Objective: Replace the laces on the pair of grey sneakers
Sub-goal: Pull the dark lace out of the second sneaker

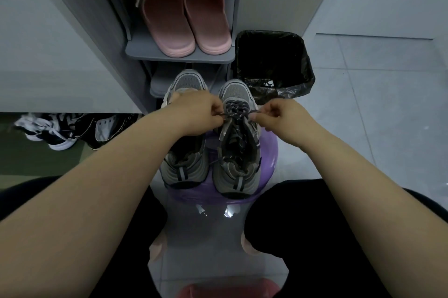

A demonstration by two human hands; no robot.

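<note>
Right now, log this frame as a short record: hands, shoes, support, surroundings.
left hand: pinches the left strand of the dark lace
right hand: pinches the right strand
right-side sneaker: lace crossed over its front part
left-side sneaker: beside it, lacing hidden by the left hand
support: purple stool
surroundings: pink slippers on grey shelf; bin with black bag

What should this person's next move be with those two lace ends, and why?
Probably cross the ends and feed one into the next eyelet up. The left hand and right hand each pinch an end of the dark speckled lace, pulled taut sideways, and the sneaker seems threaded only near its toe.
</note>
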